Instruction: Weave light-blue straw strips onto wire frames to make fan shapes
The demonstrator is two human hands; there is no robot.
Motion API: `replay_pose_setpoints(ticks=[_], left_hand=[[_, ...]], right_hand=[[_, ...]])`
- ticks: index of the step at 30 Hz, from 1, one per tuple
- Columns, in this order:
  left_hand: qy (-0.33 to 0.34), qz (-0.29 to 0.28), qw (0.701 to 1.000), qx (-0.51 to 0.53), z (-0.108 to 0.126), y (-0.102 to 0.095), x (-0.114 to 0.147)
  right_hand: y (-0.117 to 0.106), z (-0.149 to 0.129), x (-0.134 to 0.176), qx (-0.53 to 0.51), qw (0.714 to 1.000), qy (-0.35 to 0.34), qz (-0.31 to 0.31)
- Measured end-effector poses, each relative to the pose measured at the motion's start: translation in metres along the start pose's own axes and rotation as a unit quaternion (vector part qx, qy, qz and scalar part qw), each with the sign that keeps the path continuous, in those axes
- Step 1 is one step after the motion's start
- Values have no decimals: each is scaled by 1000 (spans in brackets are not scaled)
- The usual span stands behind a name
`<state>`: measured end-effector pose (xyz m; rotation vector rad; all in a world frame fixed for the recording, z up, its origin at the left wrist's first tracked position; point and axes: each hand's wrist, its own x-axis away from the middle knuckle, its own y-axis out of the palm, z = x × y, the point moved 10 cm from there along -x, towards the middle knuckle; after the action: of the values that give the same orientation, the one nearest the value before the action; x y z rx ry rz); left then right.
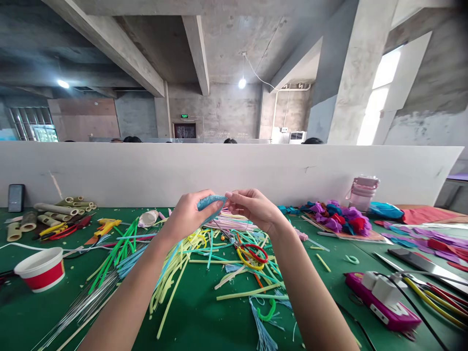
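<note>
My left hand [188, 213] is raised above the middle of the table, its fingers closed around a light-blue crinkled piece [207, 201], which looks like folded paper or cloth. The thumb presses along the lower side of the piece. My right hand [254, 207] meets it at the right tip, with thumb and forefinger pinched together there. Below the hands lies a heap of pale yellow, pink and green stems [190, 253]. Scissors with red and yellow handles [252, 256] lie on this heap. Blue tassels [261, 324] rest nearer to me.
A yellow glue gun [106, 227], bamboo tubes [56, 214] and a paper cup [42, 269] stand left. On the right are purple and red crumpled pieces [336, 217], a pink bottle [363, 193] and a magenta power strip [382, 300]. A white partition [234, 168] closes the far side.
</note>
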<state>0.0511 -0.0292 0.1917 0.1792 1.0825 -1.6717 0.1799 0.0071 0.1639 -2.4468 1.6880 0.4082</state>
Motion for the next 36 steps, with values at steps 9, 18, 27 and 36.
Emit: replay_pose_setpoints(ticks=[9,18,27,36], left_hand=[[-44,1,997,69,-12,0,0],[-99,30,975,199,-30,-1,-3],[-125,-39,968,212,-45,4,-1],[-132,237,896,352,-82,-37,-4]], right_hand=[[3,-18,6,102,992,-72,36],[4,-43,12,317,910,-200,179],[6,-44,12,370,881,-230,186],[18,-79,53,371,783,-392,309]])
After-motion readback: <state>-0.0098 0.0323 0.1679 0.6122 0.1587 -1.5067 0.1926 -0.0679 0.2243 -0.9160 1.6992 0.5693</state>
